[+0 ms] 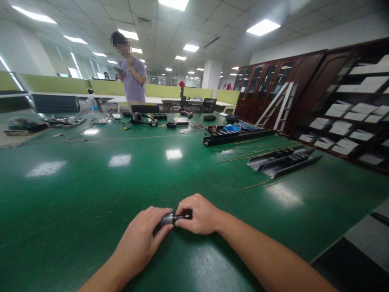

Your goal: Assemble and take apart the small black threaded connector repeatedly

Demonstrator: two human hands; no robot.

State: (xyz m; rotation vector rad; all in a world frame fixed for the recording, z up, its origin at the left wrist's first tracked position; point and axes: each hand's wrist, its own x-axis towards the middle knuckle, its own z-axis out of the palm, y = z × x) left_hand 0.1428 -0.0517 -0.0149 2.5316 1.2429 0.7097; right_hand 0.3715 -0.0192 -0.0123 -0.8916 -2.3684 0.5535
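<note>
Low over the green table, close in front of me, is a small grey metal cylinder with a thin dark shaft [167, 220]. My left hand [146, 229] is closed around the cylinder's thick end, thumb below and fingers above. The fingers hide much of that end. At the other side, my right hand [199, 215] curls its thumb and forefinger round the thin shaft. The part lies roughly level between both hands. Its exact kind is too small to make out.
Black metal channels [285, 162] and thin brass-coloured rods [237, 158] lie to the right. Farther back are a longer black channel [237, 137], a headset [141, 119] and cables. A person [132, 79] stands beyond the table [91, 182]. A stepladder [284, 103] leans by the cabinets.
</note>
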